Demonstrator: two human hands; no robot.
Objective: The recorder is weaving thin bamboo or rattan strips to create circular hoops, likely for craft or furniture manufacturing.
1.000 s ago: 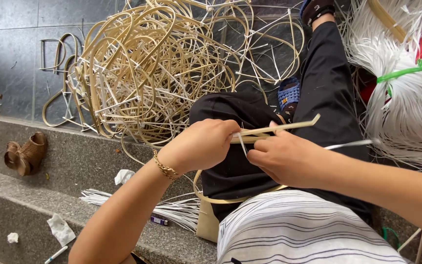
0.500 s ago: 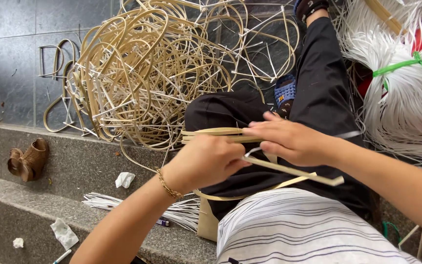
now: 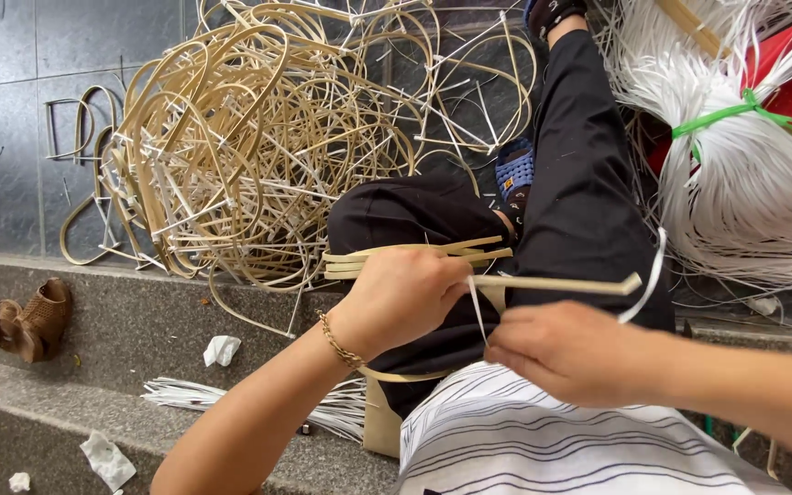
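Note:
My left hand point(image 3: 402, 298) grips a bundle of flat tan cane strips point(image 3: 414, 254) bent into a loop over my lap. My right hand point(image 3: 568, 353) sits just right of it and pinches a thin white plastic strip point(image 3: 645, 275) that runs up past a single tan strip point(image 3: 561, 283) sticking out to the right. The two hands almost touch. A gold bracelet point(image 3: 338, 341) circles my left wrist. The loop's lower part passes under my forearms and is partly hidden.
A large tangled heap of bent cane frames point(image 3: 258, 137) leans on the dark tiled wall. A bundle of white strips tied with green band point(image 3: 735, 165) lies at the right. Brown shoes point(image 3: 34, 319) and paper scraps point(image 3: 222, 349) rest on stone steps.
My left hand has shifted right and up along the cane bundle. My right hand dropped lower and now pulls the white strip; the single tan strip points right, nearly level.

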